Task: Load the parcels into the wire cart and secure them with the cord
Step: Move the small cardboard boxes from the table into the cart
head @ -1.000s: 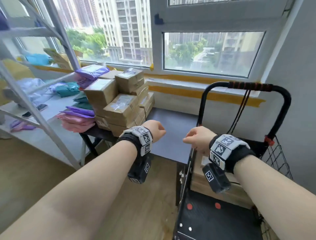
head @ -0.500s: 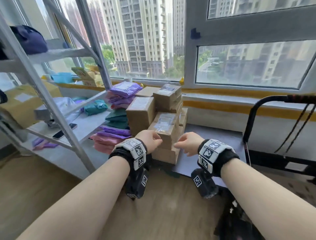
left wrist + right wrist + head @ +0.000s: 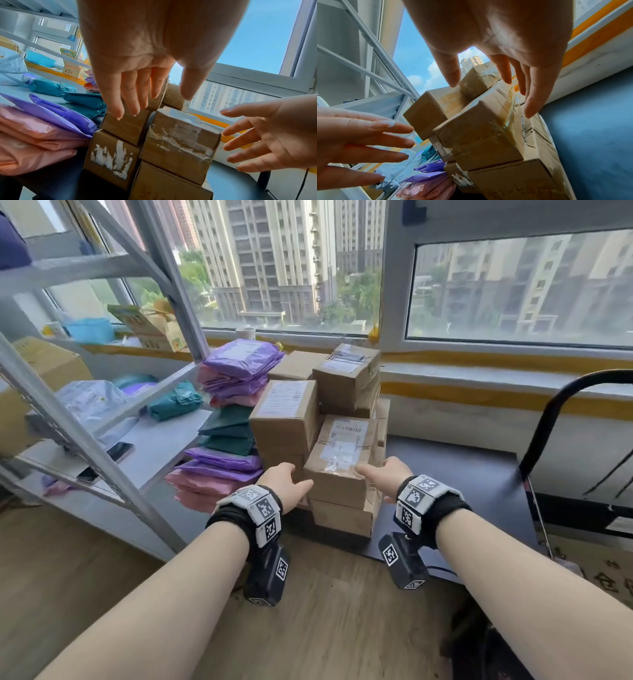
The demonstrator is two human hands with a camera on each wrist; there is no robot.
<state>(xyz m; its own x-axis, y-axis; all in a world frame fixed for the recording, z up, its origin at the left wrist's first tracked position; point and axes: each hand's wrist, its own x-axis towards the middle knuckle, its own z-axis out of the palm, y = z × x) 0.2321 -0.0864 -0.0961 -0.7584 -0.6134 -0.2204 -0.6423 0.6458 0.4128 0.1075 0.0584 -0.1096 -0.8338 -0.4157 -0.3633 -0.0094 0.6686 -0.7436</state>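
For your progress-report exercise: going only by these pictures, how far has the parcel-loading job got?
Done: nothing can be confirmed; only the cart handle shows. In hand: the left hand and right hand, fingers straight, flank the front taped box, neither gripping it. Left: the cardboard boxes, the plastic mailers and the cord, which is out of view.

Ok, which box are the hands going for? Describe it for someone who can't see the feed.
Under the window stands a stack of cardboard boxes, beside piled purple, green and pink mailer bags. It is the front box, between the open left hand and right hand. It carries a white barcode label under glossy clear tape and rests on a flatter box.
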